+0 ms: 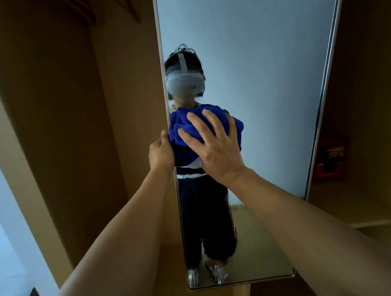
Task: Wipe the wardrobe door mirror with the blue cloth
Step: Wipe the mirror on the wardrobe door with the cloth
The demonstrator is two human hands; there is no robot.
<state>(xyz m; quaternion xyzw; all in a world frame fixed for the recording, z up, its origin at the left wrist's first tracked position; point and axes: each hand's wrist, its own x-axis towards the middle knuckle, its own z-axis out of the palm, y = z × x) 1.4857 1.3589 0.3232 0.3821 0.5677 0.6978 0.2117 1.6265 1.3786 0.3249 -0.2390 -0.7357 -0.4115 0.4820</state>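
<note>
Right hand [213,146] presses blue cloth [181,130] flat by mirror's [265,73] left edge, which left hand [161,153] seemingly grips

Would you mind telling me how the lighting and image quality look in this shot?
Head view: dim and soft, wide-angle bending of the mirror edges; streaky smearing low on the glass; right hand pressing the blue cloth reasonably sharp; forearms loom large.

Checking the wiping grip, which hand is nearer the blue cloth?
Right. The right hand presses flat on the blue cloth; the left hand grips the mirror edge just beside it.
</note>
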